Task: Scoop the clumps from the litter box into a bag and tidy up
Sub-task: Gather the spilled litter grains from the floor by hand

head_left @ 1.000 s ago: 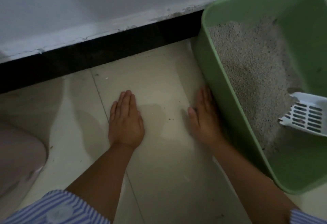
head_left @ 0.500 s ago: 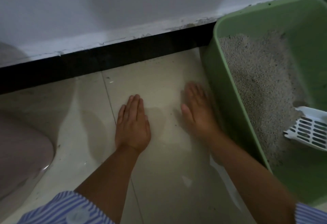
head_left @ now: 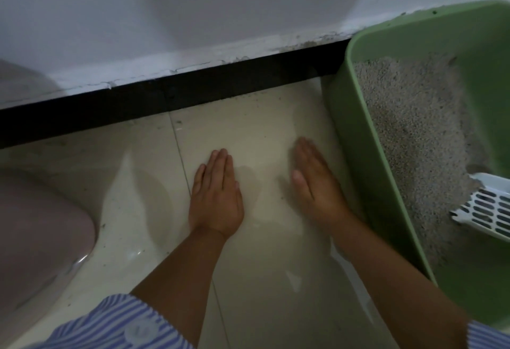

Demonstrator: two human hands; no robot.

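Head view shows me the box at right on the floor, litter banked inside, scoop resting in it. Since a second ago my right hand has slid off the box wall toward my left hand. Both lie flat, fingers straight, holding nothing, probably sweeping stray grains together. I see no bag.
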